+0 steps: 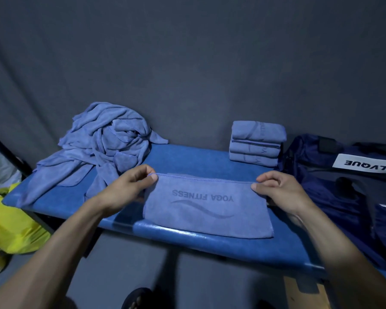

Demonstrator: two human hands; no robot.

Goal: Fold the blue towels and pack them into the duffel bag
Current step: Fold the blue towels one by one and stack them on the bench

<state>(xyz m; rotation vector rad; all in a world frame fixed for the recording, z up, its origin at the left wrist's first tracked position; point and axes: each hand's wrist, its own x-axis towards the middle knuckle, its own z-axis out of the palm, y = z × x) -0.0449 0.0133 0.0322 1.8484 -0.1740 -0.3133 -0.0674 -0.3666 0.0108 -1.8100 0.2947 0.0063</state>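
step: folding towel [207,208] mid-surface [187,157] | hands: left [129,188], right [281,190] pinching far corners | next: fold again, add to stack [256,143] at 2 o'clock

Towel [207,208] of soft matt cloth with stitched hem, heaped towels [103,143] of the same napped cloth; bench top [187,159] padded, smooth, glossy at the edge; duffel bag [343,186] of slightly shiny woven fabric; backdrop [187,63] of matt cloth

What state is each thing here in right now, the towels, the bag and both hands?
Towel in front: folded flat on the bench, far corners pinched.
Towel heap: crumpled, unfolded.
Towel stack: folded, piled.
Duffel bag: beside the bench; whether open, unclear.
Left hand: pinching a corner.
Right hand: pinching a corner.
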